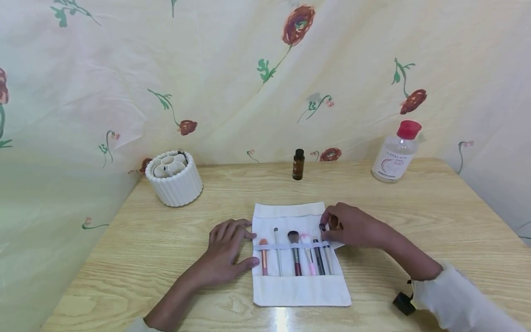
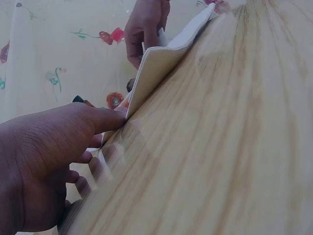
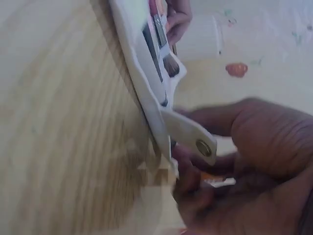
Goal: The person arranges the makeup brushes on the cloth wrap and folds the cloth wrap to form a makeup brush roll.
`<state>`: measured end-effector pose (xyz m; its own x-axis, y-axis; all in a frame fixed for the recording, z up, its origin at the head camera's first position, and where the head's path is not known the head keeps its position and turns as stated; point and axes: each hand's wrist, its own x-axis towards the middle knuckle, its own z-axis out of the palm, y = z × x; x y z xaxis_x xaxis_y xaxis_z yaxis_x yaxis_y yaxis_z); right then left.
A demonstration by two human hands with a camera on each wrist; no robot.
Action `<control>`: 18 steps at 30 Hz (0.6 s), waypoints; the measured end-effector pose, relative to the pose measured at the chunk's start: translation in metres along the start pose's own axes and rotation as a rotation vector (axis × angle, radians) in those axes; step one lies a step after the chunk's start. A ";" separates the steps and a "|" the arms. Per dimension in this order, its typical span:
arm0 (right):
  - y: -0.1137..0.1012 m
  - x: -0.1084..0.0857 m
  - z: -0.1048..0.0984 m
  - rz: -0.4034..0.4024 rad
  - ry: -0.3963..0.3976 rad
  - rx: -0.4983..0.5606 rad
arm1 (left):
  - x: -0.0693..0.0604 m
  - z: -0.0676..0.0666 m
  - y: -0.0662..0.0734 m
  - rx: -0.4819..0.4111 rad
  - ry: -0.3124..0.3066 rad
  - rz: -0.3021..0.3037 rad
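A white fabric brush roll [image 1: 298, 293] lies unrolled on the table, with several makeup brushes in a row under its elastic band. My left hand [image 1: 224, 253] rests at its left edge, fingers spread and thumb touching the border. At the right edge, my right hand [image 1: 354, 227] pinches the upper end of the rightmost makeup brush [image 1: 328, 260], whose head is mostly hidden by the fingers. Beside those fingers, the right wrist view shows a strap with a metal snap [image 3: 203, 148]. In the left wrist view, the thumb meets the roll's lifted edge [image 2: 151, 73].
A white ribbed round holder [image 1: 176, 184] stands at the back left. Behind the roll is a small brown bottle [image 1: 298, 165]. A clear bottle with a red cap [image 1: 394, 159] stands at the back right, before a flowered cloth [image 1: 232, 92].
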<state>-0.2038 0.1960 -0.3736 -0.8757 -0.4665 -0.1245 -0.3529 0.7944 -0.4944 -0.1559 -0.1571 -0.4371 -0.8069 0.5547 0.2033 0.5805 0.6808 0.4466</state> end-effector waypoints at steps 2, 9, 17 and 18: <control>-0.010 -0.005 0.004 -0.015 0.065 -0.015 | 0.001 -0.003 0.000 0.022 -0.027 -0.004; -0.054 -0.029 0.036 -0.429 0.222 -0.176 | 0.024 -0.022 0.000 0.066 -0.081 -0.009; -0.081 -0.047 0.075 -0.820 0.230 -0.356 | 0.055 -0.032 -0.004 0.164 -0.131 0.099; -0.083 -0.047 0.079 -0.858 0.230 -0.361 | 0.058 -0.033 -0.004 0.185 -0.143 0.108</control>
<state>-0.1074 0.1219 -0.3944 -0.3009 -0.8880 0.3478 -0.9509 0.3072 -0.0384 -0.2088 -0.1437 -0.3986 -0.7228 0.6822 0.1100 0.6835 0.6823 0.2593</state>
